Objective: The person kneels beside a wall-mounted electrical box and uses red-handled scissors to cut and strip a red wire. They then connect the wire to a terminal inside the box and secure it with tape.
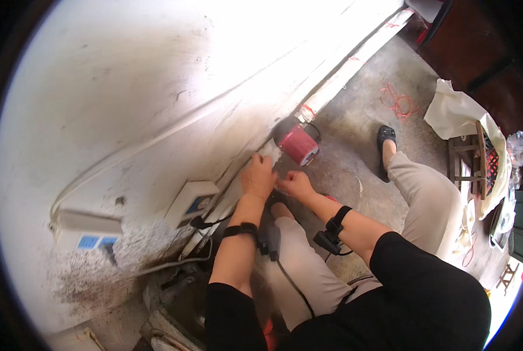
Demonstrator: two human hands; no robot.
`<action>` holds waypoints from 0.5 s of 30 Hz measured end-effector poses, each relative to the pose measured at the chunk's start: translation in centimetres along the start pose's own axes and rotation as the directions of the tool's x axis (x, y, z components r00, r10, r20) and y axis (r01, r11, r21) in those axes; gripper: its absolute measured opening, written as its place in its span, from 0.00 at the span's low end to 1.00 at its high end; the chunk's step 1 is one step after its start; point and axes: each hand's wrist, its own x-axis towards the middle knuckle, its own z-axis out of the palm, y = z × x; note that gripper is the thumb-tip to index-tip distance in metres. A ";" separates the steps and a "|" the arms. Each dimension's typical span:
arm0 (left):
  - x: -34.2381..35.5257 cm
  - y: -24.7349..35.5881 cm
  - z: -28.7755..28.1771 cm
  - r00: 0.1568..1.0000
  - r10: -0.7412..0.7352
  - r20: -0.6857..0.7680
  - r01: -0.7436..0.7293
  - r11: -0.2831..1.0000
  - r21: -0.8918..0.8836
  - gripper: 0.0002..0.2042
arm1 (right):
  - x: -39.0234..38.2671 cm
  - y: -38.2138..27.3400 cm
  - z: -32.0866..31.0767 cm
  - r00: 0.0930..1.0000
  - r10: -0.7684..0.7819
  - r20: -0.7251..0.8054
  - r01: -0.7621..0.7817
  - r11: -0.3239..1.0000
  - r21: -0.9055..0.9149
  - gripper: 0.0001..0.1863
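A long white, red-tied bundle (352, 67) lines the floor's (361, 117) edge. My left hand (258, 175) and right hand (297, 184) bend close, fingers curled; what they pinch, I cannot tell.

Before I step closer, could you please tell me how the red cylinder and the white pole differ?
The red cylinder is short and stout, the white pole long and slim. The pole wears red ties; the cylinder shows none. Both are beside the wall.
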 end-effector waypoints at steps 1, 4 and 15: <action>0.6 0.1 0.8 1.000 -0.013 -0.001 0.013 1.000 0.022 0.17 | 0.8 0.0 0.2 0.998 0.066 -0.022 -0.066 0.998 0.007 0.08; 2.5 0.5 3.1 0.999 -0.039 -0.018 0.041 0.992 0.117 0.17 | 2.0 0.0 0.7 0.976 0.212 -0.042 -0.182 0.910 0.372 0.09; 3.9 -2.3 2.1 0.987 -0.016 -0.160 -0.034 0.953 -0.300 0.06 | 4.3 0.4 2.3 0.934 0.220 0.280 -0.335 0.277 0.900 0.07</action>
